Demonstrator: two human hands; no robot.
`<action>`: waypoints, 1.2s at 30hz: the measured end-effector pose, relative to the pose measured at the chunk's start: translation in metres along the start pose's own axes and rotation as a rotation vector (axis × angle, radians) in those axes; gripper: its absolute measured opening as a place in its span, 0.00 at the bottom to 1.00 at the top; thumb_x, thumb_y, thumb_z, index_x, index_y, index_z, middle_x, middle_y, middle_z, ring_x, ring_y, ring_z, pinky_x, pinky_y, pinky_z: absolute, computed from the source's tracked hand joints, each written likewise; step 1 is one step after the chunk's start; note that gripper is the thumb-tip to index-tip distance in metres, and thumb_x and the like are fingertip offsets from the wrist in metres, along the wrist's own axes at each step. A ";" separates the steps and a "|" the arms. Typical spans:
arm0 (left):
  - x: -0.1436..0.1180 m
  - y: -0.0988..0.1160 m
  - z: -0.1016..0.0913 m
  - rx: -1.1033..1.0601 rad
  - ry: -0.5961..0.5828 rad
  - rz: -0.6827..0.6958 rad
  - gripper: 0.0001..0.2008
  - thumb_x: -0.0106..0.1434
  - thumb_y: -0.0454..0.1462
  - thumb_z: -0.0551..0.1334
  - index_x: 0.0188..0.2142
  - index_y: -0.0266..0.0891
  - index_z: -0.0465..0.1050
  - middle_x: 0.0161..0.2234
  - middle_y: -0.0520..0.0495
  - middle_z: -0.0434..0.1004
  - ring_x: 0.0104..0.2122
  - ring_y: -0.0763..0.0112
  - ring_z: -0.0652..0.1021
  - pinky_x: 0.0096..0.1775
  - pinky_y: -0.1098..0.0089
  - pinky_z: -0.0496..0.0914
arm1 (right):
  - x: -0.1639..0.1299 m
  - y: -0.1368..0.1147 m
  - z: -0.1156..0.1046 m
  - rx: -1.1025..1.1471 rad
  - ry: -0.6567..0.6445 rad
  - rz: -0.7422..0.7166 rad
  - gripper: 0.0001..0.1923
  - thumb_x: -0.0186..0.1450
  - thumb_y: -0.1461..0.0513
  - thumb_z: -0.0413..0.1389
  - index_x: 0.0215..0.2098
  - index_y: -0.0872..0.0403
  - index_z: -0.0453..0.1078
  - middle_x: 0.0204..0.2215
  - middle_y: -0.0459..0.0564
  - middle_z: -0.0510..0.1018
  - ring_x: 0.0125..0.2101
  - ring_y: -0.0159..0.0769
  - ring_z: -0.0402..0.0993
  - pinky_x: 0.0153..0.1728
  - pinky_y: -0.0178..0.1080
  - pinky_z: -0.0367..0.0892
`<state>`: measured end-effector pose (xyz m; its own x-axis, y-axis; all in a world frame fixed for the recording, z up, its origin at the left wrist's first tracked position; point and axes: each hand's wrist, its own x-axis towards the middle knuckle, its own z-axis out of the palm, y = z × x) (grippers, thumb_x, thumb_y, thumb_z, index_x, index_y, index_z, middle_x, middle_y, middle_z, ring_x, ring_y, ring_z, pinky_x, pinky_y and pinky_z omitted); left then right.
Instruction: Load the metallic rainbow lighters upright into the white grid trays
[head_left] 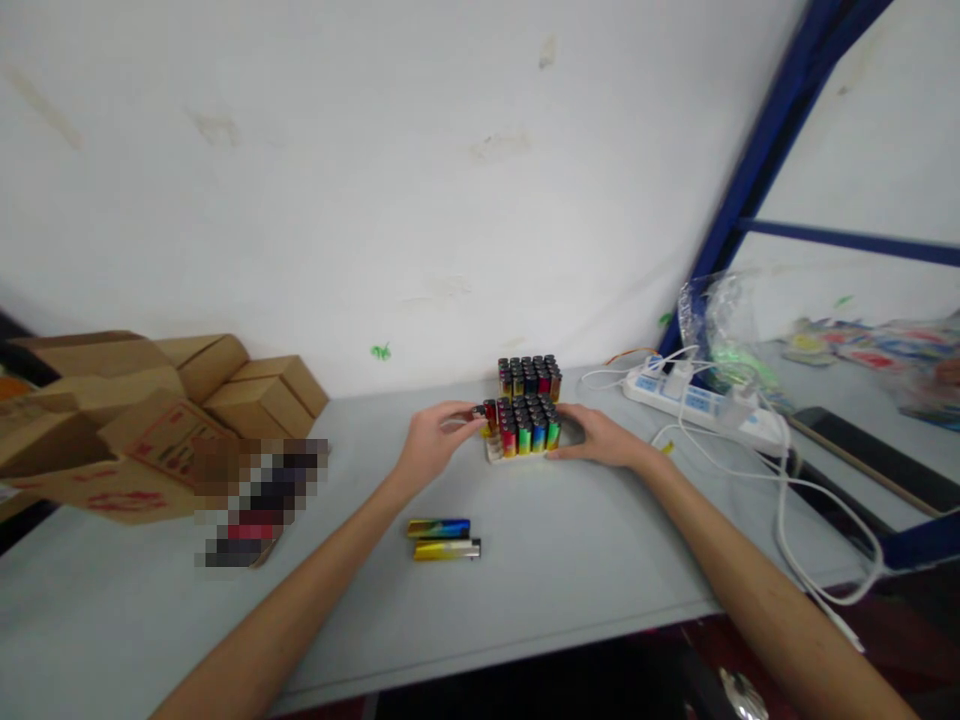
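Note:
Colourful lighters (532,428) stand upright in rows in a white tray (517,458), with a gap along the tray's left side. My left hand (433,440) is closed at that side, thumb and fingertips pinching a lighter (479,411) by its dark top. On the right, my right hand (600,437) curves around the tray, thumb at the front corner and fingers behind, steadying it. Two more lighters lie flat in front: a yellow-and-blue lighter (438,528) and a yellow lighter with a silver top (447,550).
Behind the tray, against the wall, stands another block of lighters (529,376). Cardboard boxes (172,420) and a pixelated object (262,505) sit at left. At right lie a white power strip (701,408), loose white cables (784,520), a blue metal frame (750,180) and a dark phone-like slab (877,455).

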<state>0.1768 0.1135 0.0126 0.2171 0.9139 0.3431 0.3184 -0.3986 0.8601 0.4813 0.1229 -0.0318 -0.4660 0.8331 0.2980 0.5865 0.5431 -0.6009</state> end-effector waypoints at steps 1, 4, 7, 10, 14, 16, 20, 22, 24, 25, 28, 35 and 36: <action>0.002 -0.002 0.002 0.021 0.004 0.018 0.16 0.58 0.46 0.68 0.39 0.36 0.80 0.38 0.43 0.82 0.38 0.64 0.80 0.45 0.61 0.78 | 0.000 0.001 0.000 -0.003 0.001 0.001 0.40 0.54 0.48 0.68 0.61 0.53 0.66 0.57 0.58 0.75 0.55 0.52 0.73 0.58 0.55 0.67; 0.007 -0.007 0.008 0.076 0.001 0.059 0.16 0.58 0.46 0.68 0.40 0.36 0.81 0.38 0.42 0.83 0.36 0.63 0.81 0.45 0.59 0.78 | 0.000 0.001 0.000 -0.009 -0.005 0.001 0.41 0.55 0.48 0.68 0.61 0.54 0.66 0.57 0.59 0.75 0.55 0.53 0.73 0.59 0.55 0.66; 0.010 -0.008 0.009 0.114 -0.014 0.078 0.16 0.59 0.46 0.68 0.41 0.36 0.80 0.39 0.42 0.83 0.36 0.62 0.82 0.46 0.57 0.78 | 0.001 -0.001 -0.001 -0.017 -0.023 -0.008 0.40 0.56 0.47 0.67 0.61 0.55 0.65 0.57 0.60 0.74 0.55 0.52 0.73 0.58 0.55 0.66; 0.013 -0.005 0.005 0.133 -0.095 0.088 0.16 0.60 0.45 0.67 0.42 0.36 0.80 0.39 0.42 0.83 0.37 0.62 0.82 0.47 0.57 0.78 | 0.001 -0.004 -0.002 -0.015 -0.025 -0.014 0.39 0.56 0.48 0.67 0.61 0.54 0.65 0.57 0.59 0.75 0.55 0.52 0.73 0.58 0.54 0.67; 0.019 0.001 -0.002 0.136 -0.205 0.089 0.16 0.62 0.45 0.65 0.44 0.38 0.77 0.37 0.45 0.83 0.39 0.62 0.82 0.46 0.60 0.78 | 0.001 -0.007 -0.002 0.005 -0.009 -0.003 0.39 0.55 0.49 0.68 0.61 0.54 0.66 0.56 0.58 0.76 0.54 0.52 0.74 0.57 0.53 0.68; 0.022 0.004 -0.002 0.178 -0.230 0.103 0.15 0.63 0.45 0.64 0.45 0.39 0.76 0.36 0.45 0.83 0.38 0.63 0.82 0.45 0.60 0.78 | 0.001 -0.007 -0.003 0.012 -0.007 -0.002 0.39 0.55 0.49 0.68 0.60 0.54 0.67 0.55 0.58 0.76 0.53 0.52 0.75 0.56 0.53 0.69; 0.022 0.005 0.002 0.284 -0.271 0.148 0.13 0.65 0.43 0.62 0.45 0.40 0.75 0.38 0.45 0.83 0.39 0.63 0.82 0.48 0.59 0.77 | 0.001 -0.008 -0.003 0.004 -0.010 -0.020 0.38 0.56 0.49 0.68 0.60 0.54 0.67 0.56 0.58 0.76 0.53 0.51 0.75 0.57 0.53 0.68; 0.020 0.003 0.004 0.274 -0.262 0.121 0.12 0.65 0.43 0.61 0.45 0.39 0.74 0.37 0.44 0.83 0.38 0.62 0.82 0.46 0.59 0.77 | 0.002 -0.008 -0.003 -0.008 -0.014 -0.027 0.38 0.56 0.50 0.67 0.61 0.55 0.66 0.56 0.59 0.76 0.54 0.51 0.74 0.57 0.52 0.68; 0.018 0.001 0.006 0.254 -0.247 0.085 0.12 0.64 0.43 0.62 0.45 0.40 0.73 0.36 0.45 0.83 0.37 0.62 0.83 0.43 0.61 0.78 | 0.002 -0.008 -0.003 -0.018 -0.021 -0.025 0.38 0.57 0.50 0.67 0.61 0.56 0.66 0.56 0.59 0.75 0.54 0.52 0.74 0.57 0.52 0.68; 0.017 -0.001 0.006 0.248 -0.242 0.076 0.13 0.64 0.43 0.62 0.46 0.40 0.72 0.36 0.45 0.83 0.36 0.63 0.83 0.42 0.61 0.78 | 0.002 -0.008 -0.003 -0.019 -0.024 -0.023 0.39 0.57 0.50 0.67 0.61 0.56 0.66 0.56 0.60 0.75 0.54 0.52 0.74 0.57 0.52 0.68; 0.014 -0.006 0.009 0.219 -0.193 0.084 0.14 0.64 0.42 0.63 0.48 0.43 0.67 0.35 0.48 0.82 0.35 0.65 0.83 0.41 0.63 0.78 | 0.001 -0.008 -0.003 -0.011 -0.015 -0.019 0.39 0.56 0.50 0.68 0.61 0.55 0.66 0.56 0.59 0.76 0.53 0.52 0.75 0.57 0.52 0.69; 0.007 -0.013 0.012 0.223 -0.097 0.080 0.13 0.63 0.46 0.64 0.41 0.42 0.68 0.35 0.47 0.82 0.35 0.66 0.82 0.41 0.63 0.78 | 0.001 -0.007 -0.003 -0.016 -0.020 -0.014 0.39 0.57 0.48 0.67 0.61 0.55 0.65 0.57 0.59 0.75 0.54 0.52 0.74 0.57 0.53 0.68; 0.005 -0.011 0.009 0.226 -0.090 0.072 0.14 0.62 0.47 0.64 0.41 0.41 0.69 0.35 0.46 0.82 0.35 0.66 0.82 0.41 0.63 0.78 | 0.001 -0.006 -0.002 -0.021 -0.022 -0.007 0.39 0.57 0.48 0.67 0.61 0.55 0.65 0.57 0.59 0.75 0.54 0.52 0.74 0.57 0.53 0.68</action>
<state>0.1828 0.1217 0.0014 0.3246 0.8759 0.3568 0.4956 -0.4789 0.7247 0.4791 0.1204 -0.0261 -0.4842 0.8270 0.2858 0.5969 0.5510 -0.5832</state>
